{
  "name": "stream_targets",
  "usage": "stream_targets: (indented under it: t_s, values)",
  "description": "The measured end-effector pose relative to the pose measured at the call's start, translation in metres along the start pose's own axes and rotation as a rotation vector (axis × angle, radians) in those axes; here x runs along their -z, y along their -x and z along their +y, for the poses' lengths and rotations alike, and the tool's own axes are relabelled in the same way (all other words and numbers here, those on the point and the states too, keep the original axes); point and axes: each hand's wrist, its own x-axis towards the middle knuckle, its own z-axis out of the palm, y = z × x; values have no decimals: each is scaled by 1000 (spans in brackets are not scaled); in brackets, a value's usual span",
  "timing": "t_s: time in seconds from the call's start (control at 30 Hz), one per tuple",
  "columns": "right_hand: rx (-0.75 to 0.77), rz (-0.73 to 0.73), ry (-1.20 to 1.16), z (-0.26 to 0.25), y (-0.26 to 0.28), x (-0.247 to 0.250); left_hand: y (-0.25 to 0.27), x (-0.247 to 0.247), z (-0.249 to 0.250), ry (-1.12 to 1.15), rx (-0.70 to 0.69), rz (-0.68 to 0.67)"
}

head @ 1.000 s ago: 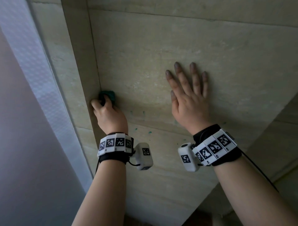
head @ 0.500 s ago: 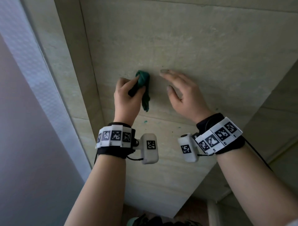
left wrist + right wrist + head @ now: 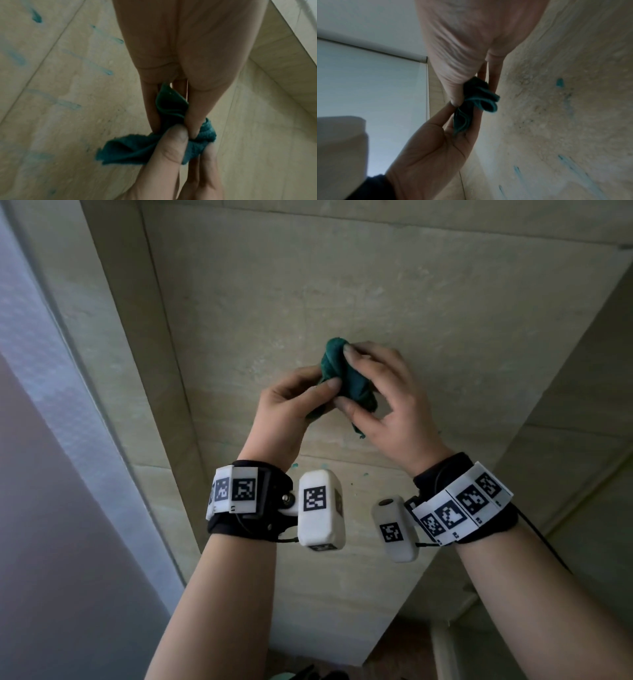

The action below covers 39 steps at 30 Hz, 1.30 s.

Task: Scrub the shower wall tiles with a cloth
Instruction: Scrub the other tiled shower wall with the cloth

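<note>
Both hands meet in front of the beige wall tiles (image 3: 342, 285), with a bunched dark green cloth (image 3: 346, 378) held between them. The left hand (image 3: 287, 412) pinches the lower end of the cloth between thumb and fingers, its fingers curled round the fabric. The right hand (image 3: 387, 402) grips the upper part — fingertips on top of the bundle, thumb pressing from below.

In the left wrist view the cloth (image 3: 154, 144) is crumpled and folded, with a loose flap sticking out to one side, and a thumb (image 3: 173, 140) from the other hand pressing into its middle. The right wrist view shows the cloth (image 3: 476, 102) squeezed into folds between the two hands.

Whether the cloth touches the wall cannot be told. Small green streaks (image 3: 106, 70) mark the tiles near the hands — more green streaks (image 3: 573, 166) show in the right wrist view. A pale frosted panel (image 3: 51, 371) stands to the left of the tiled wall.
</note>
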Motion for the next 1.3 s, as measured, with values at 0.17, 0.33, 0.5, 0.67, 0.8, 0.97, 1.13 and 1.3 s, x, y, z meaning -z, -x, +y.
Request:
stream_targets:
  t_s: [0.17,0.33,0.5,0.67,0.8,0.97,1.13,1.3]
  values:
    - [-45,17,81,5,6,8,-5,-4,-3,-39,88,-70]
    - [-69,40,105,2,11,12,-8,-4,-1,-154,154,-160]
    - [-14,143,128,-4,8,7,-6,2,11,-120,165,-220]
    - [0,179,296,-6,11,3,-2,20,24,-159,-152,221]
    - [-69,238,383,-2,18,4,-7,39,16,-584,-491,567]
    - [-83,407,495,2,20,2,-15,54,-2,-943,-464,581]
    - [-87,523,579,9,28,-2,-18,64,-7,-1019,-292,516]
    - [-227,472,592,16,33,-17,-24,56,-16,-1030,-283,424]
